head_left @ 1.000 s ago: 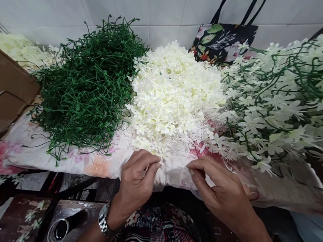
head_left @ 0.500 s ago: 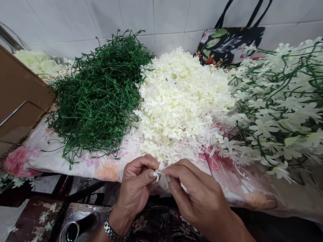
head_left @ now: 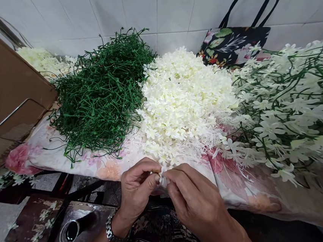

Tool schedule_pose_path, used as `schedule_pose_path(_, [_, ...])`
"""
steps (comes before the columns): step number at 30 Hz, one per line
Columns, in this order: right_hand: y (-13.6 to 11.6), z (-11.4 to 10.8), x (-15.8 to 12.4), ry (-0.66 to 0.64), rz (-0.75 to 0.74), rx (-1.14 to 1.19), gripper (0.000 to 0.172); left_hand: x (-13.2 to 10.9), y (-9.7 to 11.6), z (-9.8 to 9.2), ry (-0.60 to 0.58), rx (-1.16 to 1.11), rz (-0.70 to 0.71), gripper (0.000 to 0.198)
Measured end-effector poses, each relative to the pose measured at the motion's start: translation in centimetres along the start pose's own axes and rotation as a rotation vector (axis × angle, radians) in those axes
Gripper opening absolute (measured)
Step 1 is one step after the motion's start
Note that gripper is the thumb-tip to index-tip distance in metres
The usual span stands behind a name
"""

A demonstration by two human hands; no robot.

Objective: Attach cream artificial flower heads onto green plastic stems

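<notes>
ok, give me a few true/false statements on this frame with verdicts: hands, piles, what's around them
1. The left hand and right hand pinch one small white flower piece between their fingertips. True.
2. The green stem pile lies left of the loose white blossom pile. True.
3. The wristwatch is on the right wrist. False: it is on the left wrist.
4. The left hand grips a green stem. False: neither hand touches the green stem pile.
5. A dark floral bag is at the tiled wall behind the piles. True.
6. The cloth under the piles is plain white. False: it has a pink floral print.
</notes>
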State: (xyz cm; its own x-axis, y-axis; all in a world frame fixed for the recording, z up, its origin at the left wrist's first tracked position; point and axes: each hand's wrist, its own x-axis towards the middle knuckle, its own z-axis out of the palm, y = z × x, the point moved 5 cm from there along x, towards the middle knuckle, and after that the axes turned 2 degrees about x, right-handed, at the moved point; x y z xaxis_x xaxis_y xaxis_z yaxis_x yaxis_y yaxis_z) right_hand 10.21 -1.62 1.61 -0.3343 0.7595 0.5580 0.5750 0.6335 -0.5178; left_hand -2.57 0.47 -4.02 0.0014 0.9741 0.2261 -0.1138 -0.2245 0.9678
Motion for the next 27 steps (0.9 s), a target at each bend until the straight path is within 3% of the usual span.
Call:
schedule_pose_path(15, [0.1,0.6,-0.5,-0.014,0.024,0.067,0.019,-0.4,2.7,0.1,-0.058,0.369,0.282,0.017])
schedule_pose_path(27, [0.5,0.9,-0.3,-0.019,0.079,0.291,0.016,-0.5,2.7,0.1,-0.031,0.301,0.278,0.012])
